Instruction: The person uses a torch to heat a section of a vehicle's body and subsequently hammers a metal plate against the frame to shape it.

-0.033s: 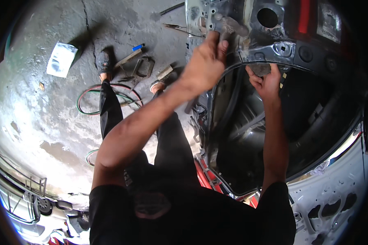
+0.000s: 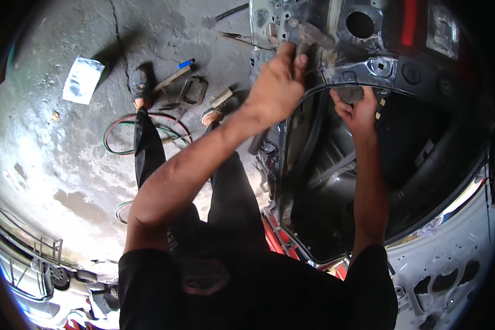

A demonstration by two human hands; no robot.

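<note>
My left hand (image 2: pixel 275 82) is wrapped round the handle of a hammer (image 2: pixel 313 36), whose worn head lies over the bare metal body panel (image 2: pixel 335 71) of a car's rear. Just below that panel's curved lip, my right hand (image 2: pixel 357 107) grips a dark metal block (image 2: pixel 351 93) with thumb and fingers, pressed up at the edge of the trunk opening (image 2: pixel 407 143). A round hole and a red tail lamp (image 2: pixel 408 22) sit farther along the panel. Whether the hammer touches the metal I cannot tell.
On the concrete floor (image 2: pixel 49 148) lie coiled hoses (image 2: pixel 115 148), wood-handled tools (image 2: pixel 170 74), pliers (image 2: pixel 236 37) and a white packet (image 2: pixel 82 81). My feet stand among them. A pale perforated metal panel (image 2: pixel 445 280) is at lower right; a white vehicle (image 2: pixel 33 302) shows at lower left.
</note>
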